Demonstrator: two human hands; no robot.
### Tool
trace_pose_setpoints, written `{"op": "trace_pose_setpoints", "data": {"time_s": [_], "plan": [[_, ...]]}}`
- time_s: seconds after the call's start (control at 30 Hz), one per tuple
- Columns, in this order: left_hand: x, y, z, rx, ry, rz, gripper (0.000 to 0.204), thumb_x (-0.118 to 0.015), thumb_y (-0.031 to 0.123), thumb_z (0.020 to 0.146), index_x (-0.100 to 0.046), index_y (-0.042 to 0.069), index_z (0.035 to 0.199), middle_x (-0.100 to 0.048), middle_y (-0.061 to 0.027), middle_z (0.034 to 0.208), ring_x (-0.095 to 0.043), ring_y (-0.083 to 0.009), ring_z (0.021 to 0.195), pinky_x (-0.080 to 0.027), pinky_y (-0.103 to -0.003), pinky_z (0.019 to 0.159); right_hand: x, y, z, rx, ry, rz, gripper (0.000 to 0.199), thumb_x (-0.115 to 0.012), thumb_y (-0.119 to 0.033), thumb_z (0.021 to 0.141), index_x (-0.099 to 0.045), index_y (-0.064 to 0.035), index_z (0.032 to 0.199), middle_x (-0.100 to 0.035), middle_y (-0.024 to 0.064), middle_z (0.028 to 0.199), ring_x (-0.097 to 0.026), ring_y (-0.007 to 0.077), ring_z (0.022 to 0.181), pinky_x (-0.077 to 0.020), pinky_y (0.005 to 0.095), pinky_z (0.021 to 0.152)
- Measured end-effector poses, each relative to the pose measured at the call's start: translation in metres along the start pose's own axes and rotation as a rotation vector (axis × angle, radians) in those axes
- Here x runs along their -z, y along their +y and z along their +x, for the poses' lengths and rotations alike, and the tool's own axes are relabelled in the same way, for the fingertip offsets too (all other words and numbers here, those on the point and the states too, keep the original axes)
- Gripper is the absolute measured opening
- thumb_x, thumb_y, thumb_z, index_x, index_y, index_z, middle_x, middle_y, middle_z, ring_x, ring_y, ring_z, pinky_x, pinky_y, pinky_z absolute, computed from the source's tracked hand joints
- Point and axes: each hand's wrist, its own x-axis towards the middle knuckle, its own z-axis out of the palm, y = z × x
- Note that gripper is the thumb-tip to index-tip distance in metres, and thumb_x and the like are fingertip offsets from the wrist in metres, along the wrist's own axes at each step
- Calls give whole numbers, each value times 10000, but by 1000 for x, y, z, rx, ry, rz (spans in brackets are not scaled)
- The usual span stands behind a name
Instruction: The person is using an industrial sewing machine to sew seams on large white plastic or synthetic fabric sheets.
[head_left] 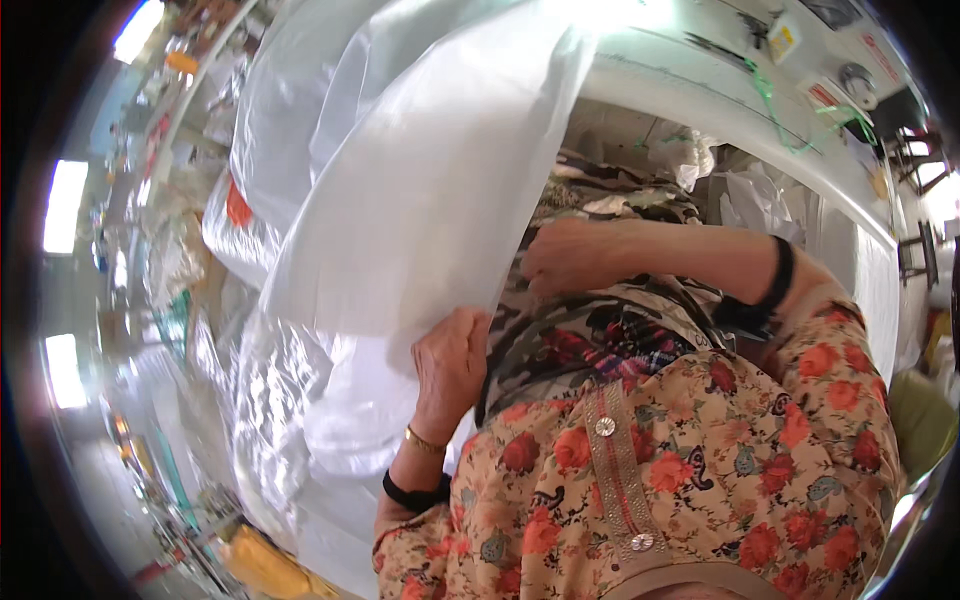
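A long, smooth white sheet (pixel 410 200), thin cloth or film, runs from the lit table top down to the left of my lap. My left hand (pixel 450 360) is closed at its lower right corner, the fingers pinching the edge. My right hand (pixel 570 257) rests curled over my camouflage-patterned lap, just right of the sheet's right edge and apart from my left hand. Its fingers are folded in, and whatever they may hold is hidden.
The white sewing table (pixel 660 75) curves across the far side, with dark scissors (pixel 715 48) and green string (pixel 765 95) on it. Crumpled clear plastic (pixel 280 390) and more white material lie to the left. Stools (pixel 915 255) stand at the far right.
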Motion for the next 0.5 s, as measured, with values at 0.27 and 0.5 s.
{"op": "trace_pose_setpoints", "data": {"time_s": [0.27,0.5], "plan": [[9,1,-8,725,-184,-963,142,-638,138,874,-652,12,811,-548,84,658,-427,5,587,-308,-184,516,-8,-19,-25,444,847,-268,182,-609,-135,753,-649,-132,931,-575,9,1003,-516,189,1057,-399,398,1014],[13,-3,-14,815,-304,-1109,164,-614,170,890,-662,35,811,-524,108,652,-341,20,535,-233,-196,469,-22,-21,-7,527,822,-251,183,-613,-155,723,-662,-107,893,-584,5,962,-516,184,1047,-403,393,1012]]}}
